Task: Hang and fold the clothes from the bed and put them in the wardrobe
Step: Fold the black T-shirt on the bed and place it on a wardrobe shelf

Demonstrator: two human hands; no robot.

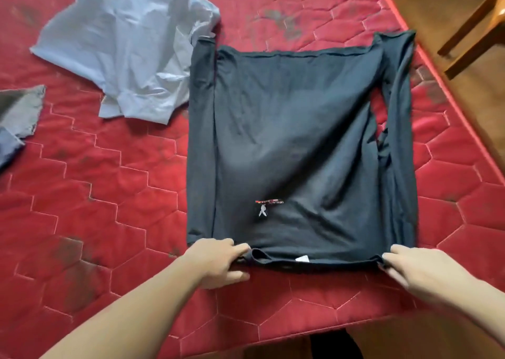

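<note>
At the far left edge of the red quilted mattress (90, 194) lies a grey garment (19, 112), partly out of view. Beside it a pale blue shirt (123, 52) sits crumpled, its right edge touching the black t-shirt (295, 145), which is spread flat with both sides folded inward. The left hand (216, 263) pinches the shirt's near left corner, fingers (240, 249) curled over the hem. The right hand (420, 271) grips the near right corner likewise. A wooden chair (475, 30) stands beyond the bed.

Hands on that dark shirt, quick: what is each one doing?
Left hand: pinching the dark shirt at its near left corner.
Right hand: pinching its near right corner.
</note>
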